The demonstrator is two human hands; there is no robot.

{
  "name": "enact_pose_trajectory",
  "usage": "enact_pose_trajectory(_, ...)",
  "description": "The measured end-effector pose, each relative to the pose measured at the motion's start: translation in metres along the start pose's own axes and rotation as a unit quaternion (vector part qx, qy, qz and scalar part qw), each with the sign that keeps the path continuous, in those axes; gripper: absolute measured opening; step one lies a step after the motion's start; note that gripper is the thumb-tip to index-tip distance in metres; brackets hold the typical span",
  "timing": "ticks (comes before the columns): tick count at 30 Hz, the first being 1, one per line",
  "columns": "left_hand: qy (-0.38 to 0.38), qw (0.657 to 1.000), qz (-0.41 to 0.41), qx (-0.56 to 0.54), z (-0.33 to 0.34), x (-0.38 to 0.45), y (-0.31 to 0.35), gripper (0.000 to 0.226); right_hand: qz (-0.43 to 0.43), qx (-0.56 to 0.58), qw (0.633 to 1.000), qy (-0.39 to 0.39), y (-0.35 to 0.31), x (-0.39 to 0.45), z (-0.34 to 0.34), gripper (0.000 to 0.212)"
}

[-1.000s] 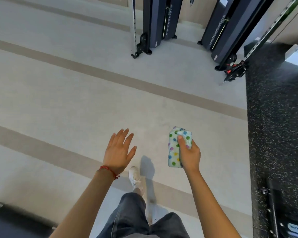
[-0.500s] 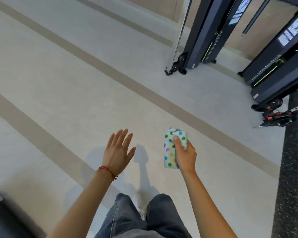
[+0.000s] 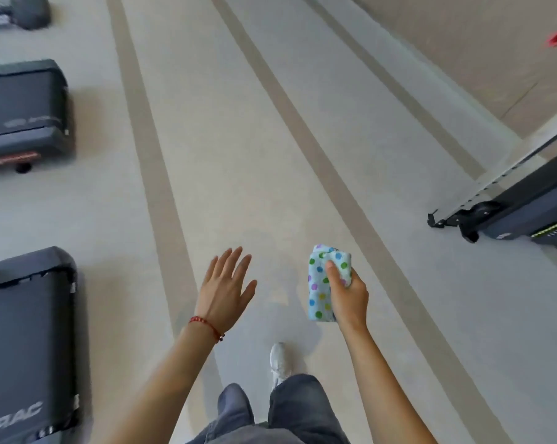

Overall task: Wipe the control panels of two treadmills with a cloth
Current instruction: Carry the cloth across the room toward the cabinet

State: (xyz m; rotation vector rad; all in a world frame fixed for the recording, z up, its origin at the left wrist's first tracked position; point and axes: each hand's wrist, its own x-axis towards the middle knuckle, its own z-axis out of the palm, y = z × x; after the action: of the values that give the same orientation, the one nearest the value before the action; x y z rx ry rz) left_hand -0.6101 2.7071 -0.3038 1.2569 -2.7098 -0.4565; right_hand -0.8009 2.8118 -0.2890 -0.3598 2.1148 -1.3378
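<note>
Hands are both held out in front of the person at about waist height, over pale floor (image 3: 270, 139) crossed by darker stripes. Left hand (image 3: 224, 291) is raised palm down, fingers straight and slightly spread, thumb out to the side; it holds nothing and touches nothing. A red bracelet (image 3: 206, 326) circles that wrist. Right hand (image 3: 347, 294) grips the cloth (image 3: 322, 280), a folded white piece with coloured dots: the thumb lies across its upper face, the other fingers are curled round behind it, and the lower end hangs free below the fist. The cloth is in the air, well apart from any machine.

Treadmills stand along the left edge: the nearest treadmill (image 3: 27, 341) shows only its dark rear end, a second treadmill (image 3: 23, 113) sits further ahead, and a third dark shape is cut off at the top corner. No control panel is in view. A black weight machine (image 3: 527, 209) stands on the right. One white shoe (image 3: 278, 360) is forward, below grey trousers (image 3: 296, 408).

Compared with half a second ago, the view has swung left: the treadmills have come into sight, and the dark machines that were ahead now sit at the right edge. Hand poses and the hold on the cloth are unchanged.
</note>
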Motion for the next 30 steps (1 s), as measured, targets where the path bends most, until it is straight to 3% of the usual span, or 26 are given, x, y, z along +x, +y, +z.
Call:
enact_pose_trajectory(10,0.042,0.992,-0.116,0.009,-0.024,0.094,-0.048,0.071,-0.02,-0.037,0.993,-0.11,-0.078,0.112,0.076,0.016)
enact_pose_trajectory(30,0.07,0.987,-0.14,0.019,-0.101,0.413,-0.272,0.07,-0.049,-0.04,0.985,-0.158,-0.268,0.352,0.355,0.015)
